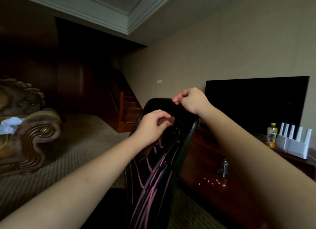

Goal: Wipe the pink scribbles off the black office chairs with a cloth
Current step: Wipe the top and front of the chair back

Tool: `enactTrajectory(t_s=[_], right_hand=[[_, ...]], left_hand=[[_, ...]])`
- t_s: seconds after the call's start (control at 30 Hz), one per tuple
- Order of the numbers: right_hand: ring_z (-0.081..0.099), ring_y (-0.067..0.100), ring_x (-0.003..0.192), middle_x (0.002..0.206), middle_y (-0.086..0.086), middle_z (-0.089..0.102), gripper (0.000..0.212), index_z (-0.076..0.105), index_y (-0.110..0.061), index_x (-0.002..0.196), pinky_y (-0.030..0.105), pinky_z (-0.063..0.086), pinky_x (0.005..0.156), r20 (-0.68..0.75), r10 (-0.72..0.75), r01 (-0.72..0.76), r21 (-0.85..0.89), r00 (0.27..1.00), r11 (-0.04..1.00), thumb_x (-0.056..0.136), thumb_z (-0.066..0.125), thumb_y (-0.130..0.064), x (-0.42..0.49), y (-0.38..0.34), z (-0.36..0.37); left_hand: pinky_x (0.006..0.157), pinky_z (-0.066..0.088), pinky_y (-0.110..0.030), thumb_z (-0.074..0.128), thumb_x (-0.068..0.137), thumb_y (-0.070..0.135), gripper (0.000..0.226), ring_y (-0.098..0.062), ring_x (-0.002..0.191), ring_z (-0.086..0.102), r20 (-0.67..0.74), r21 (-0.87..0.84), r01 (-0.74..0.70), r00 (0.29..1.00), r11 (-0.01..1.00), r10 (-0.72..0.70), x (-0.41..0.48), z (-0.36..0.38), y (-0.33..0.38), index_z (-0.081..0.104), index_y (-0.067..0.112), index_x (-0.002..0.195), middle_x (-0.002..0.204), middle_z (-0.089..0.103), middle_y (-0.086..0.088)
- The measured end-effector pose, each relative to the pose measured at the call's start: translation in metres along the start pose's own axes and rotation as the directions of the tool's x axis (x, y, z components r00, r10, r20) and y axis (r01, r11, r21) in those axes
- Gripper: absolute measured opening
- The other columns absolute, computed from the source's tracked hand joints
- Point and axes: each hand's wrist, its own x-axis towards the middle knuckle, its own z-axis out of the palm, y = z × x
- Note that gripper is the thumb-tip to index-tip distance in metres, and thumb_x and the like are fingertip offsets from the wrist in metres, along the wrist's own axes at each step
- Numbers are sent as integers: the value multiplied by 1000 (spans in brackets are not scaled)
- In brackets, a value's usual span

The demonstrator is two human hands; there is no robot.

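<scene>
A black office chair [177, 143] stands in front of me with its backrest tilted. Long pink scribbles [150, 191] run down the backrest. My left hand [152, 126] lies on the upper backrest, fingers curled round what looks like a dark reddish cloth [147, 151] that hangs below the hand. My right hand [191, 98] sits at the chair's top rim with its fingers curled and thumb and fingertips pinched together at the edge. What they pinch is hard to make out.
A dark wooden cabinet [213, 169] on the right carries a black TV [256, 105], a yellow-capped bottle [271, 134] and a white router [294, 141]. A carved sofa [30, 136] with white cloths stands at the left. Wooden stairs [130, 112] rise behind, and striped carpet covers the floor.
</scene>
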Motion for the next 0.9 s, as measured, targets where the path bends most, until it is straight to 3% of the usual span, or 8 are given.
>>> enactTrajectory(t_s=[0.07, 0.17, 0.27, 0.4, 0.53, 0.63, 0.77, 0.9], right_hand=[[63, 17, 100, 101, 3, 72, 27, 75, -14, 93, 17, 42, 77, 1, 1, -1, -5, 1000, 1000, 87, 52, -2, 1, -2, 1], [62, 17, 104, 104, -2, 72, 27, 75, -18, 90, 20, 44, 89, 3, -32, 32, -60, 999, 998, 87, 52, -5, 2, -4, 1], [61, 17, 104, 99, -5, 72, 27, 74, -20, 88, 20, 42, 85, -2, -58, 57, -116, 998, 992, 88, 51, -7, 3, -6, 1], [62, 17, 104, 100, -4, 71, 27, 75, -19, 91, 19, 41, 84, -3, -26, 26, -98, 1000, 995, 88, 51, -6, 2, -6, 1], [63, 16, 100, 95, 1, 72, 30, 75, -12, 94, 18, 44, 77, -21, 7, -7, 2, 1000, 1000, 87, 48, 0, 1, -1, 1], [61, 9, 89, 89, -1, 70, 33, 75, -9, 93, 9, 40, 64, -32, 32, -30, 53, 999, 998, 86, 44, 3, 3, 1, 2], [56, 3, 76, 84, -4, 66, 35, 75, -9, 93, 0, 36, 55, -33, 27, -25, 57, 999, 998, 85, 43, 3, 2, -2, 2], [58, 7, 88, 91, -2, 68, 31, 75, -12, 94, 7, 40, 61, -35, 26, -25, 46, 999, 999, 86, 48, 1, 1, -2, 1]], left_hand=[[82, 39, -12, 67, 80, 6, 12, -9, 90, 59, 11, -73, -54, 998, 996, 55, -18, -8, 19, 69, 8, 92, 91, 62, 5], [69, 41, -21, 68, 77, 16, 6, -12, 75, 56, -4, -138, -101, 995, 985, 101, -37, -16, 42, 66, 11, 80, 82, 62, 1], [65, 39, -24, 69, 76, 13, 6, -11, 70, 55, -1, -112, -112, 994, 987, 113, -35, -17, 39, 63, 13, 76, 79, 60, 0], [64, 35, -28, 68, 79, 11, 9, -10, 68, 50, -70, 50, 81, 995, 995, -78, -8, -4, 13, 60, 12, 76, 79, 56, -1], [64, 33, -19, 68, 81, 10, 11, -15, 76, 52, -76, -19, 140, 987, 990, -141, -8, 4, 23, 59, 14, 78, 80, 53, 6], [66, 36, -14, 69, 80, 9, 18, -12, 75, 52, -47, -107, 40, 998, 994, -45, -33, -4, 46, 55, 18, 76, 81, 56, 1], [77, 46, -32, 67, 76, 12, 17, -15, 82, 58, 3, -121, -135, 991, 983, 136, -55, -20, 60, 53, 22, 77, 85, 59, 1], [80, 49, -31, 70, 74, 3, 23, -12, 88, 60, 35, -98, -212, 976, 972, 216, -60, -24, 59, 55, 20, 79, 90, 60, 5]])
